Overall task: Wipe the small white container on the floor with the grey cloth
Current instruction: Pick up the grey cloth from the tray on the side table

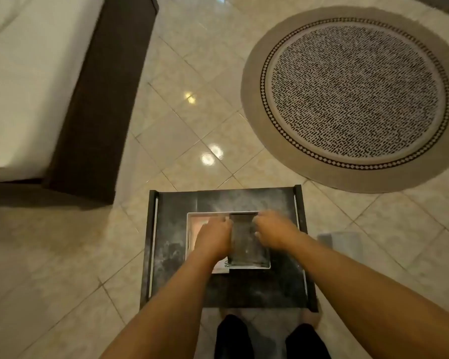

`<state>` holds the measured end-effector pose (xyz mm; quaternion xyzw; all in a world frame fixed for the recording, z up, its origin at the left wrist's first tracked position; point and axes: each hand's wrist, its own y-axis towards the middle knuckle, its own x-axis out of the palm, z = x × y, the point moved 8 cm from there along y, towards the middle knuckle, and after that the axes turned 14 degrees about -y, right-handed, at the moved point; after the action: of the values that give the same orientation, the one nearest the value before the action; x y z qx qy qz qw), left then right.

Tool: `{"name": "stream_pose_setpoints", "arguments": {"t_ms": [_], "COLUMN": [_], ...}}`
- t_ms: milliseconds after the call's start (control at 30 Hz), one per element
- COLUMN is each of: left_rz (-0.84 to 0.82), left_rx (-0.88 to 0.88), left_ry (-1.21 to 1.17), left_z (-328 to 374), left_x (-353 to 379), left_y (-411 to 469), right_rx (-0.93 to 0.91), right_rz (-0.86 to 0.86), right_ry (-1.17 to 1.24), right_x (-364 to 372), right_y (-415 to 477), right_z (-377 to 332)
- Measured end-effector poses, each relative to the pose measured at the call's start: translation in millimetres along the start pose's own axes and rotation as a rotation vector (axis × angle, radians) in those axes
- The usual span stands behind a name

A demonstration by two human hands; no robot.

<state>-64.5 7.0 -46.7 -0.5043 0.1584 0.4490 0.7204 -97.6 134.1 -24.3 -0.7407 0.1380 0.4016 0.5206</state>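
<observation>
A small white rectangular container point(190, 230) sits in the middle of a dark marbled tray point(166, 229) on the tiled floor. Inside it stands a dark rectangular box point(244, 242). My left hand point(214, 237) grips the box's left edge and my right hand point(275, 230) grips its right edge, fingers curled. The grey cloth point(344, 246) lies on the floor just right of the tray, away from both hands. A white printed label point(222, 268) shows under my left wrist.
A round patterned rug point(353, 97) lies at the far right. A bed with a dark wooden frame point(99, 104) fills the left. My legs in dark trousers point(231, 338) are at the tray's near edge. Glossy beige tiles surround the tray.
</observation>
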Motion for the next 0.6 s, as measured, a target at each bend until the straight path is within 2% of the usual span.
{"name": "stream_pose_setpoints", "arguments": {"t_ms": [300,600], "left_rz": [0.093,0.237], "left_rx": [0.23,0.199], "left_ry": [0.226,0.141], "left_z": [4,1], "left_x": [41,64], "left_y": [46,55], "right_rx": [0.081,0.228], "right_rz": [0.106,0.134], "right_ry": [-0.306,-0.36], "right_x": [45,68], "right_y": [47,63], "right_z": [-3,-10]}}
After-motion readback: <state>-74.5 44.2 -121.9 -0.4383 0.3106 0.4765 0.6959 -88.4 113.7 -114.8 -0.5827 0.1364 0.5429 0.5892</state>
